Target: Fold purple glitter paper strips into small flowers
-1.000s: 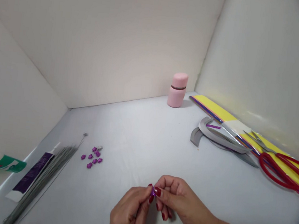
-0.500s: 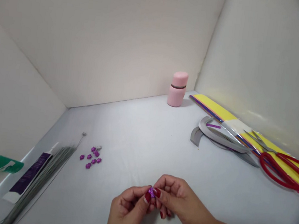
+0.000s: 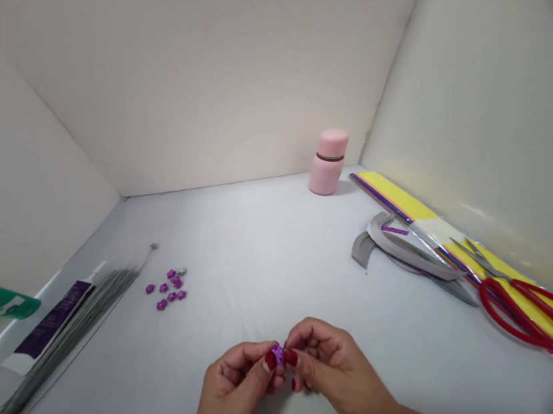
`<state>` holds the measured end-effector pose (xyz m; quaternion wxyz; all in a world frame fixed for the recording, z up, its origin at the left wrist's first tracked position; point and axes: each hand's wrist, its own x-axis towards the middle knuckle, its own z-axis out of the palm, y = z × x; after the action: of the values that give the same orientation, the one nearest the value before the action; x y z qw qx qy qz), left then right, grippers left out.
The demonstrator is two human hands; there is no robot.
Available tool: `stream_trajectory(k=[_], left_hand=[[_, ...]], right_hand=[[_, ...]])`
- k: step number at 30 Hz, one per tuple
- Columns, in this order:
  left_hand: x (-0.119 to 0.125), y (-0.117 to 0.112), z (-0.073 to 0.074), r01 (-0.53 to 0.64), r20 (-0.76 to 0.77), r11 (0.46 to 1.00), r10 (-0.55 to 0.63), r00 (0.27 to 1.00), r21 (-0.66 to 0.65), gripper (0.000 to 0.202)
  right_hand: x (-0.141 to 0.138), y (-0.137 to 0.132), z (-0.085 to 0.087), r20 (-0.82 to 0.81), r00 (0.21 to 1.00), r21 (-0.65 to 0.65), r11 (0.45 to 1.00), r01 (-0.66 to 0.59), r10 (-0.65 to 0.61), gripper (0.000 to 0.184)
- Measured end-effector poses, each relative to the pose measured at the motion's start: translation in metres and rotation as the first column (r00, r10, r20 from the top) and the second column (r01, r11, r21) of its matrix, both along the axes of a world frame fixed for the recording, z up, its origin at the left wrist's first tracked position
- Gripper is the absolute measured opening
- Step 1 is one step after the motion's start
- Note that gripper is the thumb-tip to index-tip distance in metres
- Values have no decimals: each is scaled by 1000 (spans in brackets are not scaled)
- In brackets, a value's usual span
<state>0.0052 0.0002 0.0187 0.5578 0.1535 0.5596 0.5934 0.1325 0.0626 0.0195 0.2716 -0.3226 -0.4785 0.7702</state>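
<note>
Between my two hands, low in the middle of the view, is a small purple paper star (image 3: 278, 354). My left hand (image 3: 240, 380) pinches it from the left between thumb and forefinger. From the other side, the thumb and forefinger of my right hand (image 3: 325, 364) close on it too. The fingertips cover part of the star, so its full shape is hidden. Off to the left, several purple paper stars (image 3: 162, 304) lie in a loose cluster on the white table (image 3: 245, 257), with a silver star (image 3: 181, 271) beside them.
At left lie a bundle of thin wires (image 3: 74, 336), a purple glue tube (image 3: 53, 324) and a green-and-white tube (image 3: 5, 303). A pink flask (image 3: 328, 163) stands at the back. On the right are grey paper strips (image 3: 402, 252), yellow paper packs (image 3: 394, 193) and red-handled scissors (image 3: 520, 311).
My hands stay at nearly the same spot with the purple star between them. The fingers of my right hand have shifted slightly. The whole view has moved a little.
</note>
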Motion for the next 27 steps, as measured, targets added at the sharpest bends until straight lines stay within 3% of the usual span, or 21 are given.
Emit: stream_trajectory(k=[9,16,21,27], left_hand=[[1,-1,1,17,-15,1000,-17,1000,20,26],[0,-1,3,0,-59,1000,1,998,16,27],[0,-2,4,20,-120,999,-16,993,34,24],[-2,-3,9,86,-48,993,-82,995,76,26]], right_hand=[[0,4,7,-15,999,-109,993,-46,44,27],[-1,4,3,10,1000,-99,995,-16,17,30],[0,3,1,42,997,-79,995,-60,63,30],[0,5,0,-43,992,-155,980,-126,121,32]])
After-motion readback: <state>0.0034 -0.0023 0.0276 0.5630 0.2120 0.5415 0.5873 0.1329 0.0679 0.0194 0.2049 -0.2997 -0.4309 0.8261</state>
